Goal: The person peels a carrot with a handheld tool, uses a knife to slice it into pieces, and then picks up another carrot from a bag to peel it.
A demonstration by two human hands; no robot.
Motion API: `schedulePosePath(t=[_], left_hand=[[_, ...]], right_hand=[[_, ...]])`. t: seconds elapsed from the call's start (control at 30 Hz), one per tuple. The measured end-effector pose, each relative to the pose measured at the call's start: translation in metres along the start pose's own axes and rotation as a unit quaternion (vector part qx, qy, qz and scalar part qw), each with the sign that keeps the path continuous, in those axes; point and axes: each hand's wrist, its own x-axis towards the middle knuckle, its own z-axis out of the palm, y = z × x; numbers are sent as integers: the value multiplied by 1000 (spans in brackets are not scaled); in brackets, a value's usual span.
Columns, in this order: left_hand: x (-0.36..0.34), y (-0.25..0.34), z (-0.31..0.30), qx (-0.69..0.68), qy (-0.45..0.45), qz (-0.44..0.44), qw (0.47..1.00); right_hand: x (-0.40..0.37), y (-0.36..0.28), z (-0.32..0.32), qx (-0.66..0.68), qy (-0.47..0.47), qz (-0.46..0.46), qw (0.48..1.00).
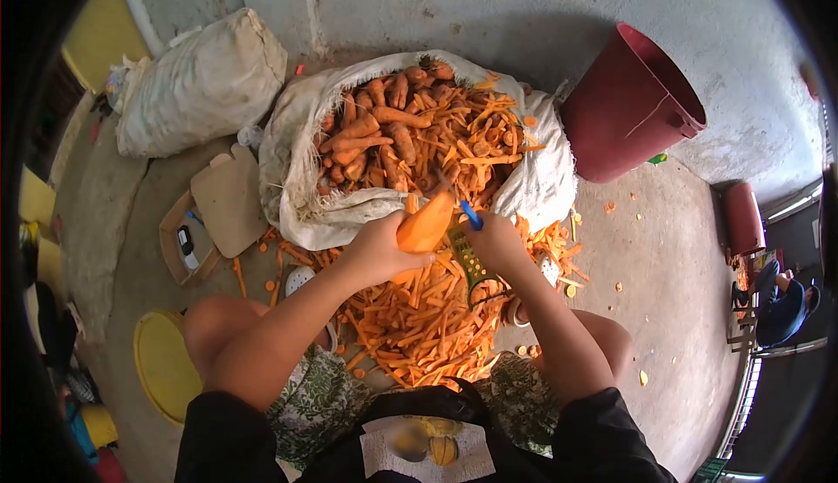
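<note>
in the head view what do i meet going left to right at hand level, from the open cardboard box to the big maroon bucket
open cardboard box → left hand → peeled carrot → right hand → big maroon bucket

Soft, fairly even light reaches the carrots (403,118) left of the bucket (615,112), which look clear and vivid. A grey shadow dims the wall (393,11) just left of the bucket; pale strips (794,202) shine lower right of it. Wide-lens distortion curves the floor (646,273), and black rims the view.
</note>
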Motion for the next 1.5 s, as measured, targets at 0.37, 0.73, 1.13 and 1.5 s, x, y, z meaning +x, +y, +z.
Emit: schedulePosePath(t=[0.37,0.73,1.13,1.5], left_hand=[[-3,18,-14,147,156,170,962],[0,23,-10,214,145,50,965],[4,23,-5,76,71,-34,994],[-26,32,22,124,33,50,990]], right_hand=[[-13,-6,-16,200,26,-3,979],[-27,-9,-1,-71,75,-121,987],[-33,-17,10,-171,26,-111,979],[51,64,-24,-37,28,175,983]])
